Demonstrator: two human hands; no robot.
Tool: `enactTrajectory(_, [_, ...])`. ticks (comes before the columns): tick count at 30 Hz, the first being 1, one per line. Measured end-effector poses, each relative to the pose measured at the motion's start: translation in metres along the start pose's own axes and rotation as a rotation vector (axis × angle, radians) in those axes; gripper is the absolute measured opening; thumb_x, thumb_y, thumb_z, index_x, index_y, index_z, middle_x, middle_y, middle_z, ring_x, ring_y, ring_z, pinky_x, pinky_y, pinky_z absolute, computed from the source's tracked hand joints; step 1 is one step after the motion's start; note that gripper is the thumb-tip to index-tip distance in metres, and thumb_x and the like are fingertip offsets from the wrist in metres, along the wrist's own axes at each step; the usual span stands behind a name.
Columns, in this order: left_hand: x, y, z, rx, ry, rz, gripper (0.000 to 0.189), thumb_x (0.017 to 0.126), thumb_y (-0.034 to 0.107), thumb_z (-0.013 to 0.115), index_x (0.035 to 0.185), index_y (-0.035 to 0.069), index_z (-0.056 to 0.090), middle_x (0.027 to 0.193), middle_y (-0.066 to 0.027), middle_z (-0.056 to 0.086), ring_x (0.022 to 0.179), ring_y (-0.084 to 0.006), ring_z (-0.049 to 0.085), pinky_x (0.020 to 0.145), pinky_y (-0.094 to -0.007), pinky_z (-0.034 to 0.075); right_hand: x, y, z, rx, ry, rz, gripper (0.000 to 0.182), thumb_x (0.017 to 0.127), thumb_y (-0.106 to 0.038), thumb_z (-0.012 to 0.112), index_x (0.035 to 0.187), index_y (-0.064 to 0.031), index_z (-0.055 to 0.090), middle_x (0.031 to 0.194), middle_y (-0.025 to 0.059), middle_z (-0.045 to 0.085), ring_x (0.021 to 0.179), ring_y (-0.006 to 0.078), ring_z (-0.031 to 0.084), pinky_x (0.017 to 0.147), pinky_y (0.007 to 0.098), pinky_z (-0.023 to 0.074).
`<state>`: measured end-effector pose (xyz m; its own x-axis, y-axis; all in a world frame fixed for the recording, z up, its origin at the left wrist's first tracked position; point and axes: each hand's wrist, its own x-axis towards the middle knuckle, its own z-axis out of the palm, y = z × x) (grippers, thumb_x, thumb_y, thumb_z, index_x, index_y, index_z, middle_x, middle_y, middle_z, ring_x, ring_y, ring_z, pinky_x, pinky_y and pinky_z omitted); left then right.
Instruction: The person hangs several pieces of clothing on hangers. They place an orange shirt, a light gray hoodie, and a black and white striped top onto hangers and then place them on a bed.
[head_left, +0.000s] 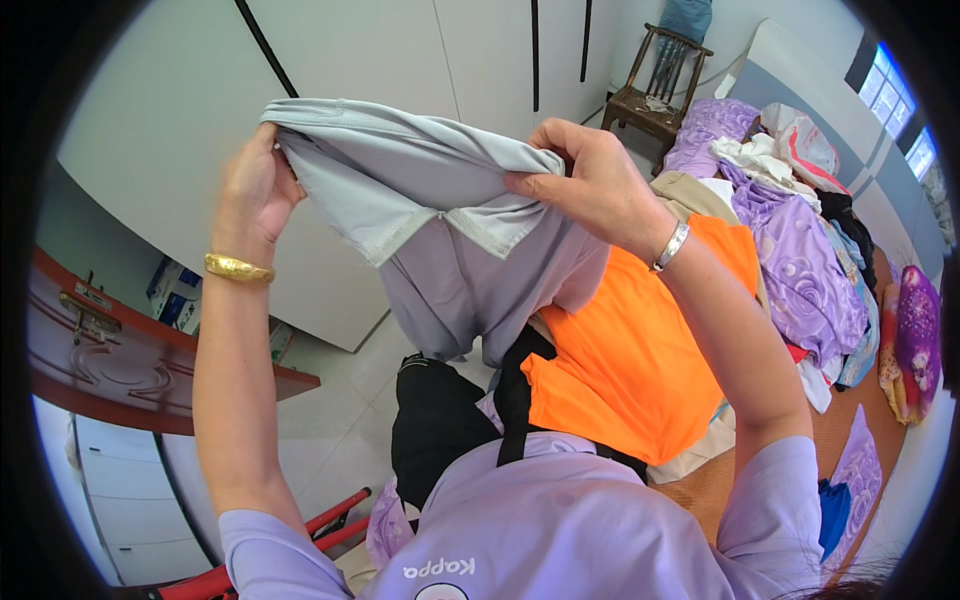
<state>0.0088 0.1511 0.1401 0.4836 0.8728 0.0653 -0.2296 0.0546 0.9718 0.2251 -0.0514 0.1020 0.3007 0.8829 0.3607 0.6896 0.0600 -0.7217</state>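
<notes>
A pair of light grey trousers or shorts (465, 277) hangs in the air before me, held up by its waist with the fly opened out. My left hand (259, 184), with a gold bangle at the wrist, grips one end of the waistband. On the other end my right hand (581, 184) pinches the cloth between thumb and fingers; a silver bracelet circles that wrist. Beneath and to the right of the grey garment lies a bright orange garment (637, 360). Black cloth (439, 416) is close to my body, below the hanging legs.
A bed (697, 491) on the right bears heaped clothes, among them a purple rose-patterned cloth (799, 270). White wardrobe doors (375, 45) stand ahead. A wooden chair (656, 94) is at the far corner. On the left are a reddish-brown door (142, 360) and a red-framed object (337, 517).
</notes>
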Motion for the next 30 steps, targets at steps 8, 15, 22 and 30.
enactTrajectory(8, [-0.009, -0.015, 0.014, -0.159, 0.125, -0.018, 0.029, 0.094, 0.026, 0.038, 0.106, 0.004, 0.053, 0.107, -0.0053, 0.057, 0.098, -0.0162, 0.054, 0.086, -0.0307, 0.044, -0.006, 0.006, 0.002, 0.204, 0.160, -0.036, 0.016, 0.078, -0.014, 0.061, 0.081, 0.0002, 0.055, 0.067, -0.0026, 0.050, 0.065, 0.0035, 0.043, 0.058, 0.0194, 0.0364])
enactTrajectory(15, [-0.044, -0.030, -0.013, 0.241, -0.492, 0.007, 0.044, 0.083, 0.018, 0.054, 0.121, -0.001, 0.045, 0.118, -0.0087, 0.052, 0.109, -0.0185, 0.049, 0.096, -0.0312, 0.037, -0.034, 0.026, -0.007, 0.456, 0.441, -0.114, 0.011, 0.074, -0.004, 0.059, 0.083, -0.0011, 0.054, 0.073, -0.0026, 0.051, 0.072, 0.0032, 0.046, 0.064, 0.0189, 0.0402])
enactTrajectory(22, [-0.092, -0.051, 0.008, 0.664, -0.539, -0.225, 0.026, 0.069, -0.002, 0.053, 0.093, -0.007, 0.060, 0.087, -0.0045, 0.061, 0.082, -0.0127, 0.056, 0.076, -0.0252, 0.043, -0.101, 0.009, -0.001, 0.425, 0.393, -0.207, 0.017, 0.066, -0.005, 0.061, 0.079, -0.0010, 0.052, 0.069, 0.0056, 0.051, 0.062, 0.0133, 0.050, 0.056, 0.0253, 0.0412])
enactTrajectory(30, [-0.084, -0.118, -0.017, 0.731, -0.457, -0.217, 0.011, 0.078, -0.003, 0.044, 0.077, 0.002, 0.054, 0.073, 0.0016, 0.056, 0.072, -0.0057, 0.049, 0.065, -0.0215, 0.040, -0.184, 0.032, 0.022, 0.356, 0.332, -0.014, 0.018, 0.068, -0.008, 0.063, 0.080, -0.0027, 0.051, 0.072, 0.0072, 0.054, 0.060, 0.0212, 0.051, 0.055, 0.0284, 0.0419])
